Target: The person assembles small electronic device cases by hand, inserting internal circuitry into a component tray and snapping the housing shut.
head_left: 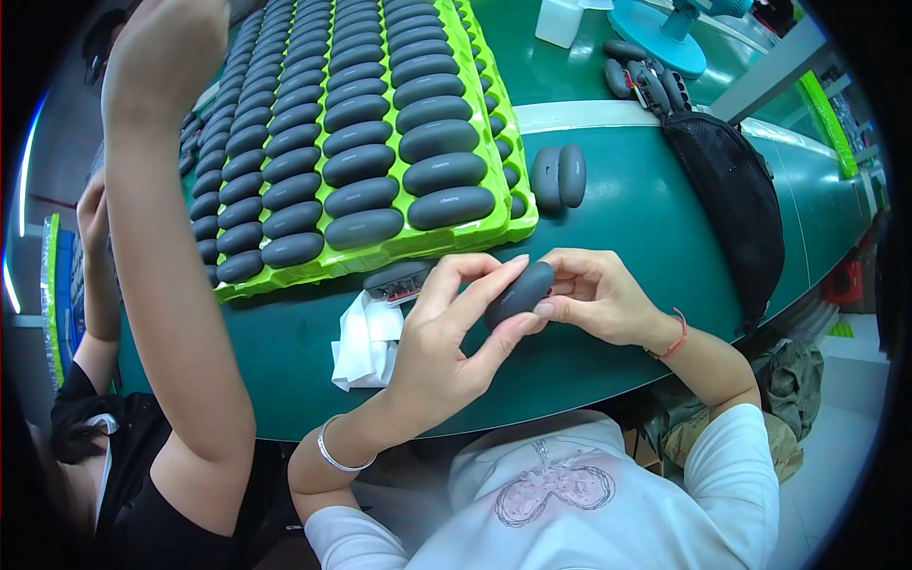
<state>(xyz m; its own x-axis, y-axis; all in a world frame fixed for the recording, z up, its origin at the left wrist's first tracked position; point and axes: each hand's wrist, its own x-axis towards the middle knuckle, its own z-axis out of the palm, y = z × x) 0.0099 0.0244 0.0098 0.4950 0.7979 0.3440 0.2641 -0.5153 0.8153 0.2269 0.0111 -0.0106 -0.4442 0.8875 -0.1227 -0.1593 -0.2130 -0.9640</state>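
Observation:
A dark grey oval case (519,293) is held over the green table (627,237) between both my hands. My left hand (446,332) pinches its left end with thumb and fingers. My right hand (598,296) grips its right end. Just beyond my left hand lies an open grey case (397,280) with a red inside, next to a crumpled white cloth (366,342). A bright green tray (475,228) packed with several rows of the same grey cases stands further out.
A co-worker's bare arm (171,237) reaches up along the left side of the tray. Two grey cases (559,176) stand right of the tray. A black mesh bag (731,199), more cases (646,81) and a teal fan base (655,33) lie at the far right.

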